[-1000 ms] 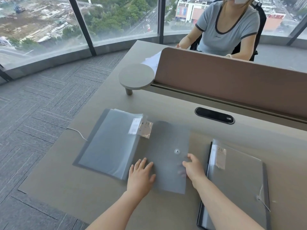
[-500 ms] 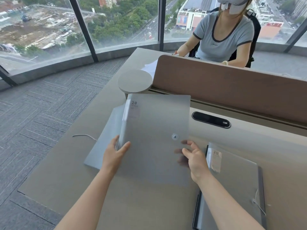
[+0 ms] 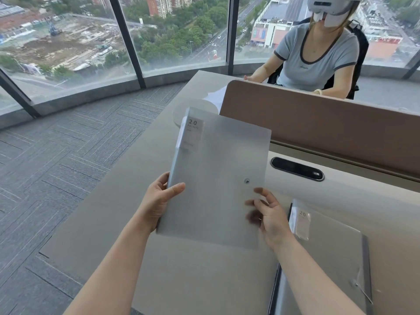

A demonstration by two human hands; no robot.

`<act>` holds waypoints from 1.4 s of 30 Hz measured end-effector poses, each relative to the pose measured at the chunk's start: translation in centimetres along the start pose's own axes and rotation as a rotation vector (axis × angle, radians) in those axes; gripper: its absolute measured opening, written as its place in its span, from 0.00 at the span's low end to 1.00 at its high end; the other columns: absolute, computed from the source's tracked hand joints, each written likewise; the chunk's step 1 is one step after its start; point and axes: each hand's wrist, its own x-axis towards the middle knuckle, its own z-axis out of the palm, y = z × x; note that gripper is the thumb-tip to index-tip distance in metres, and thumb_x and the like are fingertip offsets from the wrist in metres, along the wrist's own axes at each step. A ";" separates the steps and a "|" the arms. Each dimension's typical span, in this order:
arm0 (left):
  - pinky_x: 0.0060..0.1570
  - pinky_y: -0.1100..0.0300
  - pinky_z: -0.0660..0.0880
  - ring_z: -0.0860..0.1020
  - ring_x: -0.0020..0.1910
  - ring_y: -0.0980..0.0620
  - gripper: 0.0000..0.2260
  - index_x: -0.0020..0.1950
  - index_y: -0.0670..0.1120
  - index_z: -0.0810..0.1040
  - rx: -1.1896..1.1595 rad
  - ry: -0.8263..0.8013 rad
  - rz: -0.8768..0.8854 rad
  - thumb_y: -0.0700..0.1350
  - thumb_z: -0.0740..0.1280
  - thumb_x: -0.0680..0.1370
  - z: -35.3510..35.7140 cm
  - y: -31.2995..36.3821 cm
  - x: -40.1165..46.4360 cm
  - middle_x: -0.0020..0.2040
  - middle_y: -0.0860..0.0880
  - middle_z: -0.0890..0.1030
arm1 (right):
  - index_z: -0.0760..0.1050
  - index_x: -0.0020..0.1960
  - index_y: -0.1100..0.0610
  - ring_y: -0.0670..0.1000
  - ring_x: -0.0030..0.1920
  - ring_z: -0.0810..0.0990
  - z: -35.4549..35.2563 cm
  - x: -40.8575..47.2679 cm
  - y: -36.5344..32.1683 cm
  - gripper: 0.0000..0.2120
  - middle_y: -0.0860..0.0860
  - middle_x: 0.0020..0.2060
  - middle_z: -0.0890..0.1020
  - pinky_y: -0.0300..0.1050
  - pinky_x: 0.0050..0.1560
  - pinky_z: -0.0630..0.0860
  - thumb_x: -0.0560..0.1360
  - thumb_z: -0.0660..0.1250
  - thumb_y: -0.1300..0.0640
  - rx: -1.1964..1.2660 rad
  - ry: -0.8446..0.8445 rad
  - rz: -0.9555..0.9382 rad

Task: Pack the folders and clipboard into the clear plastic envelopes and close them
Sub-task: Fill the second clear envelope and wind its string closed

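Half a second before, the clear envelope (image 3: 218, 178) had only been tipped up off the desk (image 3: 109, 223), with a pale sheet lying flat beneath its left side; now it was raised higher and stood steeper between the two hands, and nothing lay on the desk under it. The left hand (image 3: 159, 201) was closed on the envelope's lower left edge, thumb across the front and fingers behind, at the spine of the folder (image 3: 181, 151) that showed through the frosted plastic along that side. The right hand (image 3: 270, 214) was at the lower right edge, loosely curled, its fingertips (image 3: 259, 190) seen dimly through the sheet, so they lay behind it; whether the thumb pressed the front I could not tell. A small snap button (image 3: 247, 181) sat on the envelope just above that hand. Right of the right hand, flat on the desk, lay a second envelope (image 3: 329, 258) with a folder inside and a dark edge along it. Beyond the hands, a label (image 3: 193, 130) reading 20 showed at the held envelope's top left, in front of a round grey stand (image 3: 200, 105). Farther off stood a brown divider panel (image 3: 329, 128), with a seated person (image 3: 316, 57) behind it.
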 end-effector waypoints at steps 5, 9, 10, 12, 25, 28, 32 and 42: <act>0.45 0.46 0.82 0.83 0.43 0.42 0.15 0.55 0.46 0.81 -0.079 -0.003 -0.060 0.40 0.71 0.69 0.2 -1.5 -0.4 0.49 0.42 0.85 | 0.77 0.57 0.48 0.47 0.44 0.75 -0.3 0.4 1.4 0.15 0.46 0.43 0.76 0.40 0.42 0.69 0.79 0.60 0.66 -0.105 0.066 0.002; 0.46 0.47 0.81 0.83 0.43 0.42 0.15 0.55 0.46 0.81 -0.098 -0.001 -0.128 0.41 0.72 0.69 -0.1 -4.1 -0.4 0.50 0.41 0.84 | 0.73 0.66 0.47 0.54 0.56 0.80 -1.1 0.9 3.6 0.20 0.56 0.57 0.82 0.49 0.61 0.74 0.78 0.62 0.63 -0.110 0.069 0.078; 0.46 0.47 0.81 0.83 0.42 0.42 0.15 0.55 0.46 0.80 -0.099 0.006 -0.148 0.41 0.73 0.68 -0.2 -4.9 -0.4 0.50 0.40 0.84 | 0.72 0.67 0.46 0.56 0.56 0.80 -1.4 1.0 4.1 0.21 0.58 0.57 0.81 0.54 0.64 0.73 0.77 0.63 0.62 -0.127 0.085 0.095; 0.45 0.47 0.81 0.83 0.42 0.42 0.19 0.55 0.45 0.80 -0.086 0.029 -0.192 0.43 0.76 0.65 -0.6 -6.4 -0.6 0.50 0.40 0.84 | 0.71 0.69 0.48 0.57 0.55 0.80 -1.8 1.3 5.3 0.23 0.57 0.54 0.81 0.56 0.65 0.72 0.76 0.65 0.62 -0.201 0.122 0.122; 0.43 0.48 0.82 0.85 0.43 0.42 0.14 0.55 0.42 0.79 0.146 0.221 -0.405 0.40 0.74 0.71 -3.0 -13.8 -1.9 0.49 0.39 0.86 | 0.70 0.71 0.55 0.49 0.34 0.73 -2.9 1.2 8.4 0.24 0.50 0.36 0.75 0.41 0.36 0.68 0.76 0.65 0.61 -0.894 0.017 0.243; 0.43 0.51 0.82 0.85 0.44 0.44 0.09 0.53 0.42 0.79 0.297 0.268 -0.388 0.40 0.73 0.74 -3.0 -14.3 -1.8 0.49 0.41 0.85 | 0.70 0.70 0.53 0.50 0.36 0.75 -2.9 1.4 8.6 0.23 0.49 0.34 0.75 0.43 0.37 0.68 0.76 0.64 0.61 -0.945 -0.008 0.246; 0.42 0.56 0.78 0.83 0.46 0.49 0.12 0.53 0.48 0.76 0.527 0.346 -0.370 0.44 0.74 0.72 -2.6 -14.6 -1.7 0.46 0.50 0.83 | 0.72 0.60 0.49 0.52 0.36 0.76 -2.7 1.6 9.0 0.15 0.47 0.33 0.75 0.45 0.38 0.69 0.74 0.65 0.59 -1.023 -0.005 0.263; 0.66 0.47 0.68 0.67 0.71 0.40 0.31 0.72 0.51 0.71 1.414 0.248 -0.044 0.50 0.74 0.69 -0.3 -15.9 -1.3 0.73 0.44 0.69 | 0.72 0.43 0.53 0.56 0.48 0.81 -3.3 2.5 7.1 0.12 0.53 0.43 0.80 0.43 0.45 0.72 0.75 0.63 0.44 -1.556 -0.075 0.418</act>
